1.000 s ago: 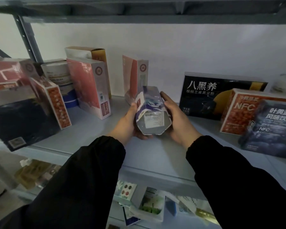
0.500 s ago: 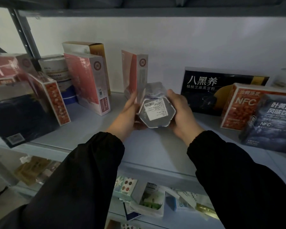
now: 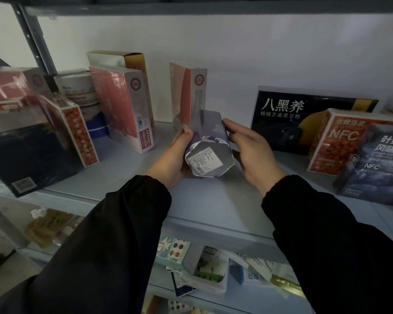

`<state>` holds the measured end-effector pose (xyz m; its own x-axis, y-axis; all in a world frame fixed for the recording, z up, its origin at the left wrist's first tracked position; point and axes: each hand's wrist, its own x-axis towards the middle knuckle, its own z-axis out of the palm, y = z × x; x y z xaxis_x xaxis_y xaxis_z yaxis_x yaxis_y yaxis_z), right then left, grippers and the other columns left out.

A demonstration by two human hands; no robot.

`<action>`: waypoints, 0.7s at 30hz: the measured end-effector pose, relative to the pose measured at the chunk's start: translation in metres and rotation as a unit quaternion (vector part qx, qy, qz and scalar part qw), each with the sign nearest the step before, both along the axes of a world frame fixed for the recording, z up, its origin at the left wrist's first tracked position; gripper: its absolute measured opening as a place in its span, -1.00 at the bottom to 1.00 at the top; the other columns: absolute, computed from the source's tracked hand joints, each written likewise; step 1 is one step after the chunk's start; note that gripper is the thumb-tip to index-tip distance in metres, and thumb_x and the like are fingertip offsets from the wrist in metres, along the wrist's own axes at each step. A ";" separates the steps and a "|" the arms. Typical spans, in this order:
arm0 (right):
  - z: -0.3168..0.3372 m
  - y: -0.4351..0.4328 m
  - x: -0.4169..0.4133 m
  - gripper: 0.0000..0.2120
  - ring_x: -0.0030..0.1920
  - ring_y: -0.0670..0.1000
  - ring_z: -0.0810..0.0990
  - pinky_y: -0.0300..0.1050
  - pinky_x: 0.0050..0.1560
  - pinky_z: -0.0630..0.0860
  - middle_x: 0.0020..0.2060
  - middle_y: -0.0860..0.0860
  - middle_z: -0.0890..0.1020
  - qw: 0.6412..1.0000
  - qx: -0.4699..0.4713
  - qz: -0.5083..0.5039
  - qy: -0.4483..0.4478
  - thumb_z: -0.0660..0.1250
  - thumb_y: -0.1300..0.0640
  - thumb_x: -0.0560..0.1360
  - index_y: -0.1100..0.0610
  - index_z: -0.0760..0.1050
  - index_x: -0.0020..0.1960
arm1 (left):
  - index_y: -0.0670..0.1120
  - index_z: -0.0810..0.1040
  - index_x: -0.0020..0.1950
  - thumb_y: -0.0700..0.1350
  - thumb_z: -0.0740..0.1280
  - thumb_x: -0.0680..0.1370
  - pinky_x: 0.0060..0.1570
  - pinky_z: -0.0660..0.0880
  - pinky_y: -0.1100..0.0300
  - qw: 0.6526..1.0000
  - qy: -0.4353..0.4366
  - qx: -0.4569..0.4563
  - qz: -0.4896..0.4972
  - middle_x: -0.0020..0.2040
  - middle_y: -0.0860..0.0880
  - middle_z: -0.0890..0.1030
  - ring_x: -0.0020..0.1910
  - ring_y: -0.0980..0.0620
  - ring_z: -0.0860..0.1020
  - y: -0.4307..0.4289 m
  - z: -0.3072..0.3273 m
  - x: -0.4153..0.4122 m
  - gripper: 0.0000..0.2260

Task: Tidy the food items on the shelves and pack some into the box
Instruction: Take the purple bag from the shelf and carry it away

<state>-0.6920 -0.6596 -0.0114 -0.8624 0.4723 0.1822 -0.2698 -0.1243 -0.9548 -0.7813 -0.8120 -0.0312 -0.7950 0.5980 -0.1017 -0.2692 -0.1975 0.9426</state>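
Observation:
A purple and white hexagonal box (image 3: 210, 143) lies tilted over the middle of the grey shelf (image 3: 127, 177), its labelled base facing me. My left hand (image 3: 171, 158) grips it from the left and below, thumb on its side. My right hand (image 3: 251, 150) is beside it on the right, fingers fairly straight, only the fingertips touching the box's far end. A gap shows between that palm and the base. Black sleeves cover both arms.
A pink box (image 3: 187, 94) stands just behind the held one. Further pink and red boxes (image 3: 123, 107) and round tins (image 3: 82, 91) crowd the left. A black box (image 3: 300, 118) and NFC boxes (image 3: 340, 141) stand on the right. Loose packets (image 3: 211, 268) lie on the shelf below.
The hexagonal box has shifted slightly and its base has turned more to the right. My right hand has come off the box's side and now touches it only with the fingertips.

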 end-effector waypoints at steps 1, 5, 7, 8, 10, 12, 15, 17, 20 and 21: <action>0.000 -0.001 -0.001 -0.55 0.28 -0.02 0.63 0.07 0.38 0.54 0.23 -0.06 0.69 1.000 -0.010 0.014 -0.009 0.18 0.30 0.65 -0.18 0.67 0.16 | 0.00 0.51 0.47 0.27 0.23 0.64 0.16 0.59 -0.33 1.000 -0.012 0.007 -0.008 0.23 -0.14 0.70 0.18 -0.16 0.69 0.000 0.001 -0.001 -0.49; 0.002 -0.004 -0.004 -0.58 0.25 0.16 0.66 0.22 0.33 0.53 0.27 0.07 0.67 0.995 -0.073 0.063 -0.033 0.17 0.18 0.66 -0.23 0.57 0.34 | -0.03 0.63 0.19 0.26 0.04 0.71 -0.26 0.68 -0.05 0.999 -0.003 -0.039 -0.027 -0.01 -0.14 0.75 -0.12 -0.14 0.74 -0.005 0.009 0.006 -0.50; 0.003 -0.005 -0.002 -0.64 0.10 0.09 0.71 0.10 0.07 0.66 0.22 0.05 0.69 0.991 -0.103 0.076 -0.027 0.22 0.09 0.69 -0.19 0.49 0.43 | -0.08 0.63 0.15 0.30 -0.08 0.70 -0.46 0.62 0.10 0.995 0.039 -0.072 -0.054 -0.14 -0.20 0.73 -0.33 -0.15 0.70 -0.006 0.010 0.009 -0.38; 0.002 -0.004 -0.001 -0.68 0.03 0.07 0.72 0.04 -0.07 0.66 0.18 0.04 0.70 0.992 -0.099 0.068 -0.027 0.27 0.05 0.68 -0.17 0.49 0.40 | -0.12 0.63 0.15 0.32 -0.11 0.69 -0.49 0.60 0.14 0.994 0.050 -0.078 -0.066 -0.18 -0.24 0.72 -0.39 -0.17 0.69 -0.006 0.010 0.009 -0.33; 0.000 -0.001 -0.001 -0.73 -0.04 0.09 0.70 0.00 -0.18 0.63 0.09 0.06 0.68 0.997 -0.066 0.027 -0.027 0.35 0.00 0.65 -0.03 0.53 0.34 | -0.20 0.62 0.14 0.32 -0.14 0.69 -0.51 0.58 0.16 0.991 0.059 -0.084 -0.088 -0.23 -0.27 0.70 -0.42 -0.17 0.67 -0.005 0.009 0.008 -0.27; -0.002 0.001 0.000 -0.67 -0.04 0.16 0.70 0.06 -0.11 0.63 0.01 0.14 0.70 0.999 -0.037 -0.009 -0.018 0.41 -0.08 0.61 0.13 0.59 0.25 | -0.22 0.61 0.13 0.31 -0.15 0.70 -0.51 0.58 0.17 0.987 0.068 -0.097 -0.109 -0.25 -0.26 0.70 -0.43 -0.15 0.68 -0.004 0.007 0.007 -0.26; -0.002 0.002 0.001 -0.68 -0.05 0.20 0.70 0.12 -0.02 0.59 -0.04 0.19 0.72 0.999 -0.022 -0.034 -0.023 0.40 -0.13 0.60 0.12 0.67 0.08 | -0.26 0.63 0.06 0.28 -0.16 0.71 -0.50 0.58 0.20 0.982 0.082 -0.106 -0.132 -0.28 -0.25 0.69 -0.43 -0.13 0.67 -0.004 0.006 0.005 -0.24; -0.003 0.003 0.001 -0.69 -0.01 0.21 0.72 0.15 0.03 0.60 -0.01 0.19 0.74 0.998 -0.033 -0.036 -0.028 0.36 -0.12 0.63 0.11 0.69 0.10 | -0.28 0.63 0.01 0.26 -0.16 0.71 -0.50 0.57 0.20 0.981 0.083 -0.106 -0.137 -0.32 -0.25 0.67 -0.43 -0.14 0.67 -0.004 0.006 0.004 -0.24; -0.001 0.000 0.001 -0.74 0.05 0.14 0.73 0.10 0.12 0.61 0.04 0.13 0.75 0.999 -0.052 -0.010 -0.012 0.33 -0.05 0.67 0.05 0.74 0.07 | -0.28 0.62 0.02 0.19 -0.17 0.71 -0.50 0.56 0.20 0.982 0.071 -0.100 -0.144 -0.30 -0.26 0.68 -0.42 -0.16 0.68 -0.005 0.008 0.004 -0.28; 0.001 -0.001 0.001 -0.73 0.02 0.08 0.73 0.03 0.10 0.61 0.01 0.09 0.76 0.998 -0.063 0.002 -0.002 0.30 0.00 0.68 0.01 0.76 -0.01 | -0.27 0.62 0.04 0.15 -0.17 0.71 -0.49 0.56 0.21 0.981 0.073 -0.098 -0.150 -0.28 -0.27 0.68 -0.42 -0.16 0.68 -0.006 0.009 0.005 -0.31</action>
